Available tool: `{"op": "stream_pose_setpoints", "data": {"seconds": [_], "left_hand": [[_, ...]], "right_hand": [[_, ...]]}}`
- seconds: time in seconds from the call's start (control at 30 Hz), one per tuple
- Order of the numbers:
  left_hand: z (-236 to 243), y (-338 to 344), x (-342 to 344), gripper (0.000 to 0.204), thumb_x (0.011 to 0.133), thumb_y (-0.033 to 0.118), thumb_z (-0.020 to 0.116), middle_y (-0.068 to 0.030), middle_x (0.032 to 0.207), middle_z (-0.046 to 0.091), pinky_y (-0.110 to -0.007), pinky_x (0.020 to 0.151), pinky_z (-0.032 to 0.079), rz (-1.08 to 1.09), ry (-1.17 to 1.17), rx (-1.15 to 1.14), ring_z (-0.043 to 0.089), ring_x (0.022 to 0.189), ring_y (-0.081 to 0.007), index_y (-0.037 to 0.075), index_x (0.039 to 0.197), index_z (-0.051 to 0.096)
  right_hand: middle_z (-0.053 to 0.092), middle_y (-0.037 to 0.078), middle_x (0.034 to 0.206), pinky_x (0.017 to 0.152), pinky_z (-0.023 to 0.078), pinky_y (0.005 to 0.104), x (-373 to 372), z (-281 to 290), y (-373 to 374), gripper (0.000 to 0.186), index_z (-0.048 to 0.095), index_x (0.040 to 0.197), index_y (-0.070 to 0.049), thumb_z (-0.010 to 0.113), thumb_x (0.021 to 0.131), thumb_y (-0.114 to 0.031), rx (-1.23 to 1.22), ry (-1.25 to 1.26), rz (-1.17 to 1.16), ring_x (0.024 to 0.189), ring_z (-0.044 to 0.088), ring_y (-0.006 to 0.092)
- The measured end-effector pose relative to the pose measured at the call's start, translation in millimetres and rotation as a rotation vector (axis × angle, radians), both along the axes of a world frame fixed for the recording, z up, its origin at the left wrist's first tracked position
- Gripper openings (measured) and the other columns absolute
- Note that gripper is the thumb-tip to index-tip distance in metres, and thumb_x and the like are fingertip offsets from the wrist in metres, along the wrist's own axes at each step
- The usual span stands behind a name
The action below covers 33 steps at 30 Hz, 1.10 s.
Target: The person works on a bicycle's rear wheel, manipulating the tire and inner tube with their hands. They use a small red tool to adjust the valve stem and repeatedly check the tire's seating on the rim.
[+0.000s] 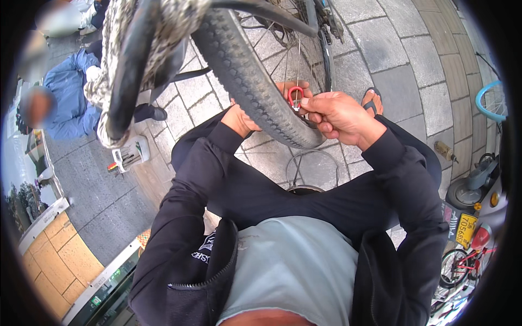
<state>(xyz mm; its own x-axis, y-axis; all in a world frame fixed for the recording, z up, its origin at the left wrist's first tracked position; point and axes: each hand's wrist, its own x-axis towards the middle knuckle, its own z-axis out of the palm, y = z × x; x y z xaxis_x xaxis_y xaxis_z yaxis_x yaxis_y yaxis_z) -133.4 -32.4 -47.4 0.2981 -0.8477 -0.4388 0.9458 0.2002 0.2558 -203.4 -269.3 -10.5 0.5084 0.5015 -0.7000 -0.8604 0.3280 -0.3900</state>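
Observation:
A bicycle wheel with a knobbly black tire (244, 76) stands upright before my knees, its thin spokes running up to the hub. My right hand (345, 117) pinches a red round spoke wrench (295, 95) between thumb and fingers. The wrench sits around a spoke close to the rim, on the right side of the tire. My left hand (243, 119) reaches around the tire from the left. The tire hides its middle, and some fingertips show between the spokes beside the wrench.
Above left, a black tube (133, 65) wrapped in pale braided rope hangs close. A white plastic tub of tools (132, 154) stands on the paving at left, near a person in blue (70, 89). At right lie a bottle-like object (445, 150), a blue-rimmed wheel (492, 101) and a parked scooter (473, 187).

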Motion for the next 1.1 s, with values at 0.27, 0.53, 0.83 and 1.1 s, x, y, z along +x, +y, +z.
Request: {"op": "stream_pose_setpoints", "data": {"seconds": [0.27, 0.53, 0.83, 1.1], "left_hand": [[-12.6, 18.6, -0.2, 0.032, 0.092, 0.018, 0.073, -0.014, 0.103, 0.067, -0.034, 0.078, 0.062, 0.038, -0.153, 0.156, 0.071, 0.098, -0.0223, -0.004, 0.111, 0.06], [4.8, -0.5, -2.0, 0.071, 0.094, 0.025, 0.072, -0.0185, 0.138, 0.061, -0.036, 0.099, 0.058, 0.002, -0.29, -0.003, 0.066, 0.121, -0.0251, -0.007, 0.15, 0.043], [-16.5, 1.8, 6.1, 0.034, 0.099, 0.011, 0.067, -0.0095, 0.112, 0.073, -0.022, 0.046, 0.042, -0.06, -0.374, 0.093, 0.063, 0.067, -0.0074, 0.0, 0.13, 0.064], [22.5, -19.1, 13.7, 0.031, 0.094, 0.034, 0.078, -0.0008, 0.084, 0.07, -0.026, 0.066, 0.052, -0.191, -0.749, 0.444, 0.063, 0.077, -0.0077, 0.003, 0.093, 0.072]], "right_hand": [[0.057, 0.0, 0.073, 0.039, 0.029, 0.0232, 6.8, 1.4, -4.9, 0.018, 0.063, 0.085, -0.006, 0.072, 0.094, -0.018, -0.02, -0.067, -0.011, 0.049, 0.047, 0.0057], [0.057, 0.0, 0.073, 0.039, 0.031, 0.0218, 5.7, 8.1, 3.0, 0.014, 0.064, 0.089, -0.005, 0.07, 0.095, -0.016, -0.074, -0.018, -0.001, 0.05, 0.048, 0.0064], [0.057, 0.0, 0.074, 0.041, 0.033, 0.0222, 4.8, 3.5, 6.1, 0.017, 0.064, 0.087, -0.005, 0.072, 0.095, -0.018, -0.153, -0.042, 0.055, 0.053, 0.049, 0.0072], [0.061, 0.003, 0.077, 0.045, 0.038, 0.023, 3.5, 7.1, -3.6, 0.016, 0.064, 0.088, -0.004, 0.067, 0.096, -0.018, -0.112, -0.139, 0.023, 0.058, 0.054, 0.009]]}}
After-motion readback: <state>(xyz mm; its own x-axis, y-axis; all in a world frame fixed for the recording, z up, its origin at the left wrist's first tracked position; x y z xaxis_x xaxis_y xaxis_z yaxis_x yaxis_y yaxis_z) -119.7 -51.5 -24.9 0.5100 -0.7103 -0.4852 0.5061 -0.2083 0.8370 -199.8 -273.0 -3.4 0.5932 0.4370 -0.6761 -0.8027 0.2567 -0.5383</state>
